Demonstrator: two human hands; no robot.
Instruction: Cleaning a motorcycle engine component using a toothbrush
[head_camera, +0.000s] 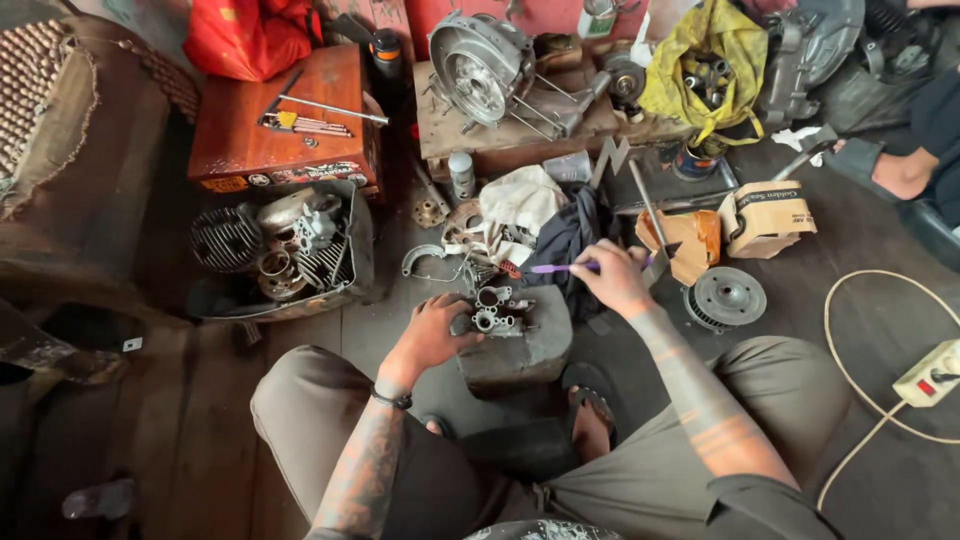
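Left hand (432, 330) clamps the grimy carburetor (497, 310) on a dark block (520, 350); right hand (612, 275), at two o'clock, grips a purple brush (560, 267), not yet touching the carburetor.

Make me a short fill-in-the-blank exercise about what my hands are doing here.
1. The left hand steadies a small metal carburetor on a dark ____.
2. The right hand holds a ____ toothbrush.
3. A finned round metal part lies on the floor to the ____ of the right hand.

Missing words: block; purple; right
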